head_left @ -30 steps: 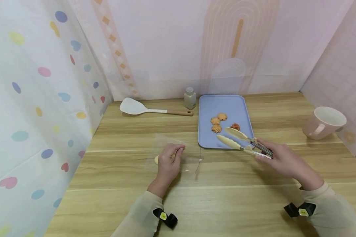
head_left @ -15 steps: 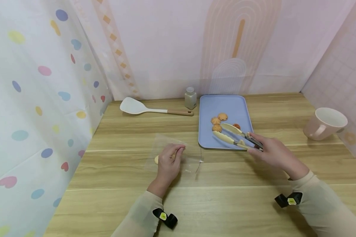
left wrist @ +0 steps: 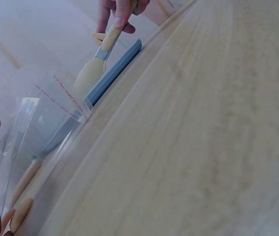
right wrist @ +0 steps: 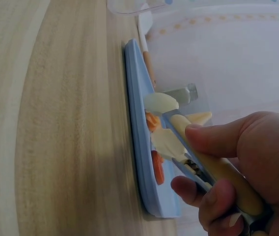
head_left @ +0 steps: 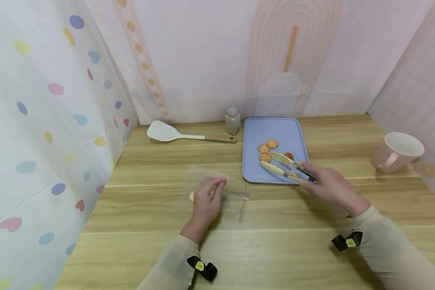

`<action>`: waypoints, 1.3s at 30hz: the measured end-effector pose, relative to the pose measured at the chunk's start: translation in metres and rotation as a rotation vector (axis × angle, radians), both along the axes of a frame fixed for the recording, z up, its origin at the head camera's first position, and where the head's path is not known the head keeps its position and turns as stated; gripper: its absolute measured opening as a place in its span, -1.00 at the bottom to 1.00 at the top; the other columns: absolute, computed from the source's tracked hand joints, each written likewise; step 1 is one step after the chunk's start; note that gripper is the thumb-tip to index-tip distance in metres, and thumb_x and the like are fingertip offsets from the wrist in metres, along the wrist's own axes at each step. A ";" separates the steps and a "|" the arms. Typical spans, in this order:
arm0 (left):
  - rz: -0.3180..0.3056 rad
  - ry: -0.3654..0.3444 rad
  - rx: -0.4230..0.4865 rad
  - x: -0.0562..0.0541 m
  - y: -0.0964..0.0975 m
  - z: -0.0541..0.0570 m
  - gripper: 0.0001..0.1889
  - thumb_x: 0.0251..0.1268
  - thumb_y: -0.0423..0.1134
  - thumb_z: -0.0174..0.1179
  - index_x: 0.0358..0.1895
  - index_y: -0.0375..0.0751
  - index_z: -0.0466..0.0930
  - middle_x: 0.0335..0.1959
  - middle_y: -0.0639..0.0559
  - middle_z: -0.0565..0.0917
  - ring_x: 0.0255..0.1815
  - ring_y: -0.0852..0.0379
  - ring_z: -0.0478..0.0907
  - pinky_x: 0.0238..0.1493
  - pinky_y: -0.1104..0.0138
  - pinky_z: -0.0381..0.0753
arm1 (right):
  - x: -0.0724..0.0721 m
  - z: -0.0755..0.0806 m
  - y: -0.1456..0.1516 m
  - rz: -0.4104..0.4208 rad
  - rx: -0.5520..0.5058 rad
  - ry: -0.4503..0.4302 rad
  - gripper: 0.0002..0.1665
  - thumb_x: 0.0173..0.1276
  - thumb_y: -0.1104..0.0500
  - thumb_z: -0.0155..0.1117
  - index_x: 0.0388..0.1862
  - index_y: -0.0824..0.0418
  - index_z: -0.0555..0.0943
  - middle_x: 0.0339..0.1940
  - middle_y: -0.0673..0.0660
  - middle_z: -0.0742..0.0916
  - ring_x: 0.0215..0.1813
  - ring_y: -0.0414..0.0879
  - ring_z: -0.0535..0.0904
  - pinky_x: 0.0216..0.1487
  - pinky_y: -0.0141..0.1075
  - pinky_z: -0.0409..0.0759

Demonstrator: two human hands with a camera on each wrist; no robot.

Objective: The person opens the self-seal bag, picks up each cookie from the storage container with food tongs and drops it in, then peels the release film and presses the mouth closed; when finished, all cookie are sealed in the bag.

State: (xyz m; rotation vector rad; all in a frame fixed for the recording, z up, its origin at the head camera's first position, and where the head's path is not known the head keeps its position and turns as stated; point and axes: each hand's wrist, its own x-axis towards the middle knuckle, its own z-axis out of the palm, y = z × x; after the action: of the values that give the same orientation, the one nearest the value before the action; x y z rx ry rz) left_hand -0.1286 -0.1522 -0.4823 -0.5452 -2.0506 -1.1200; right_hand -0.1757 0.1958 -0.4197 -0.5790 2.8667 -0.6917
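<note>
My left hand [head_left: 206, 197] pinches the upper side of a clear plastic bag [head_left: 235, 189] lying on the table. Inside the bag are pale cookies [left wrist: 22, 216], partly hidden by that hand. In my right hand [head_left: 333, 187] is a pair of tongs [head_left: 272, 167] with cream tips and metal arms. Their tips are spread over the blue tray [head_left: 270, 129], close to a swirled cookie [head_left: 265, 158]. Two more light-brown cookies [head_left: 272, 144] lie beside it. A reddish-brown cookie [head_left: 289, 156] sits to the right, behind the tongs.
Along the back edge of the table [head_left: 148, 245] lie a white spatula [head_left: 163, 131] with a wooden handle and a small glass jar [head_left: 233, 121]. At the right stands a pink mug [head_left: 398, 151]. Printed curtains [head_left: 203, 60] enclose the back and sides.
My right hand has moved left with the tongs, bringing their tips from the tray's front right to the swirled cookie. The left hand and bag have stayed in place.
</note>
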 end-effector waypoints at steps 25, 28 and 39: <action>0.009 0.000 -0.005 0.000 0.000 -0.002 -0.90 0.27 -0.49 0.20 -0.26 -0.28 0.68 -0.35 -0.01 0.70 -0.29 0.06 0.61 -0.21 0.30 0.59 | 0.026 0.002 0.015 0.009 -0.130 0.125 -0.26 0.37 -0.02 0.26 0.40 0.32 0.33 0.08 0.44 0.60 -0.38 -0.02 0.45 -0.33 -0.19 0.40; 0.010 -0.006 -0.004 0.000 0.000 -0.002 -0.90 0.28 -0.48 0.19 -0.25 -0.27 0.68 -0.35 0.00 0.70 -0.27 0.07 0.61 -0.18 0.32 0.58 | 0.034 0.004 0.017 0.016 -0.142 0.131 -0.27 0.36 -0.03 0.27 0.39 0.29 0.35 0.04 0.39 0.63 -0.42 -0.06 0.44 -0.36 -0.22 0.41; 0.006 -0.007 0.000 -0.001 0.000 -0.003 -0.88 0.25 -0.51 0.20 -0.25 -0.26 0.68 -0.35 -0.02 0.71 -0.29 0.04 0.60 -0.20 0.29 0.59 | 0.067 0.006 0.017 0.082 -0.230 0.115 -0.31 0.32 0.01 0.32 0.38 0.18 0.40 -0.22 0.15 0.68 -0.75 -0.39 0.15 -0.70 -0.40 0.31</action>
State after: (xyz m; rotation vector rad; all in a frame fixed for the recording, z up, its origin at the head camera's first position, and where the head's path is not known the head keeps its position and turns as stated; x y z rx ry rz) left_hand -0.1293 -0.1523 -0.4854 -0.5354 -2.0572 -1.1203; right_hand -0.1092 0.2125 -0.4132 -0.7865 2.8668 -1.0145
